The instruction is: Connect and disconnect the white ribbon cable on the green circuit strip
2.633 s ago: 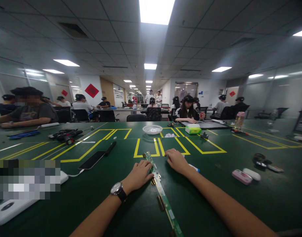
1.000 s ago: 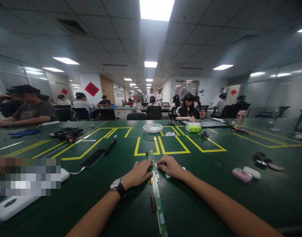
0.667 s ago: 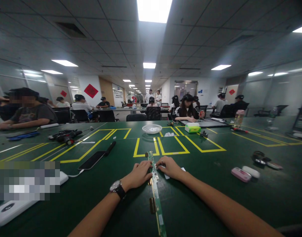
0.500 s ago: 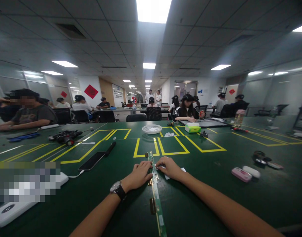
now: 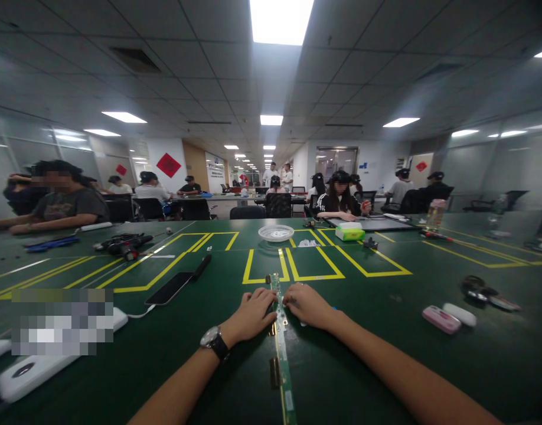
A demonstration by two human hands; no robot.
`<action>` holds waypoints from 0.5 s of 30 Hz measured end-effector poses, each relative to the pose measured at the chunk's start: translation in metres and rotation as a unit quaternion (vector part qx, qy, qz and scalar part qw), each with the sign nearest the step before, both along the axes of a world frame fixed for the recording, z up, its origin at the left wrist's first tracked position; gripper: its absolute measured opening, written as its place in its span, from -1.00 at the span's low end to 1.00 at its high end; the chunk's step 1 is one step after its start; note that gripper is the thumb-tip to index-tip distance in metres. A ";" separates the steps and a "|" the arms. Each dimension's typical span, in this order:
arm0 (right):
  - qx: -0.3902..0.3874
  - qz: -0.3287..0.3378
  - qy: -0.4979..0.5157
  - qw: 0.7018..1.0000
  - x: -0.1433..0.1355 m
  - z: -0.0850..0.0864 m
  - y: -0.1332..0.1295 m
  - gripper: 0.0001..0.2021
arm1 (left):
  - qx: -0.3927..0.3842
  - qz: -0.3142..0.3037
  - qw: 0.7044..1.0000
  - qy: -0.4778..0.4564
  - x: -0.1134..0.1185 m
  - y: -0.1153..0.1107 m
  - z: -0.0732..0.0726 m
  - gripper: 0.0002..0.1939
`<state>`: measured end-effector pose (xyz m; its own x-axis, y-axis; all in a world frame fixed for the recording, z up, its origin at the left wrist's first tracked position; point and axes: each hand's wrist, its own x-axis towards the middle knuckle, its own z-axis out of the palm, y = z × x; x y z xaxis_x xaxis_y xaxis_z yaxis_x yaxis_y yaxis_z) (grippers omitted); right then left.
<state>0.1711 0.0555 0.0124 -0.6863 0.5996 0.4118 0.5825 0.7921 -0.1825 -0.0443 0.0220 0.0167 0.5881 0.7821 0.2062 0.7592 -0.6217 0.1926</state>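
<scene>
Presently, 1 long, narrow green circuit board [image 5: 283,354] points toward the dark-green worktop's [image 5: 342,383] far edge; left hand [image 5: 253,313] and right hand [image 5: 310,305] flank it, fingers bent at opposite long edges, grip indeterminable.

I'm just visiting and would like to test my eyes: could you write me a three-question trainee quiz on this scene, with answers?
1. What runs between the left hand and the right hand?
(a) a tissue pack
(b) a narrow green circuit board
(c) a pink case

2. True or false: the white dish stands farther from the camera wearer than both hands.

3. Fill in: the round-faced watch is on the same arm as the ____ hand.

Key: 1 b; 2 true; 3 left.
</scene>
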 end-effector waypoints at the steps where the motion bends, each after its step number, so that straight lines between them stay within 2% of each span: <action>1: 0.010 -0.005 -0.011 1.000 0.001 0.002 -0.001 -0.82 | -0.001 0.000 1.000 0.002 0.000 0.000 0.000 -0.73; 4: 0.030 -0.022 -0.032 0.999 0.005 0.006 -0.001 -0.83 | 0.004 0.005 1.000 0.005 -0.001 0.002 -0.001 -0.69; 8: 0.045 -0.032 -0.007 0.998 0.009 0.007 -0.001 -0.78 | 0.020 0.028 0.999 -0.003 0.000 0.004 -0.001 -0.68; 15: 0.028 0.027 -0.020 0.999 0.005 0.002 0.000 -0.77 | 0.052 0.051 0.997 -0.038 0.003 0.002 0.003 -0.68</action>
